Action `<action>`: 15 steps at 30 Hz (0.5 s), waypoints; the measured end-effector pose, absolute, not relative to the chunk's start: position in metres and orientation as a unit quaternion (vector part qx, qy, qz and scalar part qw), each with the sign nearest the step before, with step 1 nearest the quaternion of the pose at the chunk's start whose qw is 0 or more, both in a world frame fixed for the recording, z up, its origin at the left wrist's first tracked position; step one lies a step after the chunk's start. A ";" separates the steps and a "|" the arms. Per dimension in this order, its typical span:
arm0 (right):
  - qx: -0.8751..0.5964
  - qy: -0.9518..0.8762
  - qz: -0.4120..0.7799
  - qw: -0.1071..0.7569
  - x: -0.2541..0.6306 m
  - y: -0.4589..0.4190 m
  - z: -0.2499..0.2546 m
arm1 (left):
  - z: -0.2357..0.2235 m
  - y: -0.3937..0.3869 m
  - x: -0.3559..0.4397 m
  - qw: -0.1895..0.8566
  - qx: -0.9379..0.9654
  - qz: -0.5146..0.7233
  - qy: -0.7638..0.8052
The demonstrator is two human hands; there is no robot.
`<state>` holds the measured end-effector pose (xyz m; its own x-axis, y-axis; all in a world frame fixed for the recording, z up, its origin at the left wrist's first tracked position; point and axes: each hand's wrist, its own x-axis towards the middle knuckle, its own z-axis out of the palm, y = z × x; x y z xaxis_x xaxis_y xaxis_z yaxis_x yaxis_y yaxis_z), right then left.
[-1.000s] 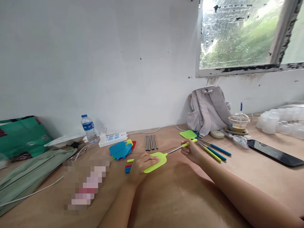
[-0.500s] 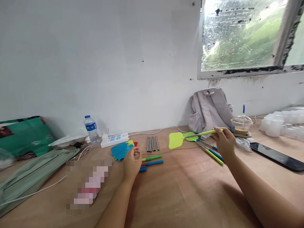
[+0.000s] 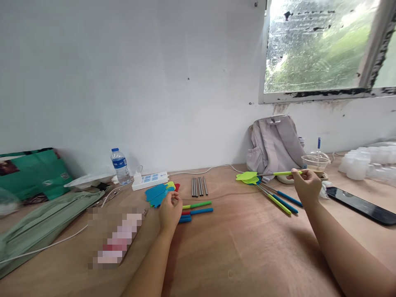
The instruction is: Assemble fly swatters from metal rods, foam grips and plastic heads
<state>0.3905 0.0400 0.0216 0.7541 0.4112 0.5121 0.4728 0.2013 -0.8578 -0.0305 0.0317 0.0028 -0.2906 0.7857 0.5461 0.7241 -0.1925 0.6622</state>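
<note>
My right hand point(image 3: 306, 185) pinches the yellow-green handle of a yellow-green fly swatter point(image 3: 247, 176), holding it level just above a small pile of finished swatters point(image 3: 278, 198) with blue and green handles. My left hand point(image 3: 169, 210) rests near the table's middle, fingers curled, beside a stack of blue, yellow and red swatter heads point(image 3: 159, 193). Whether it grips anything is unclear. Loose green, blue and red handle sleeves point(image 3: 196, 209) lie just right of it. Several grey metal rods point(image 3: 198, 186) lie further back.
A grey backpack point(image 3: 275, 144) leans on the wall beside a plastic cup with a drink point(image 3: 314, 161). A black phone point(image 3: 360, 204) and clear containers point(image 3: 368, 161) sit right. A water bottle point(image 3: 120, 166), white power strip point(image 3: 150, 180) and green bags point(image 3: 34, 173) stand left.
My right hand carried the yellow-green swatter from the table's middle rightwards to the pile of finished ones. My left hand let go of its head and moved back towards the loose swatter heads.
</note>
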 end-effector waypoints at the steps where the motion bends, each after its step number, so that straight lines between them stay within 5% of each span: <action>1: -0.647 -0.349 -0.023 0.677 0.392 0.038 0.023 | 0.003 0.032 -0.031 0.034 0.591 0.493 0.638; 9: -0.746 -0.449 0.017 0.492 0.412 0.050 0.014 | 0.003 0.033 -0.034 0.043 0.565 0.509 0.648; 15: -0.732 -0.485 0.048 0.476 0.427 0.064 -0.008 | 0.002 0.034 -0.033 0.053 0.561 0.512 0.648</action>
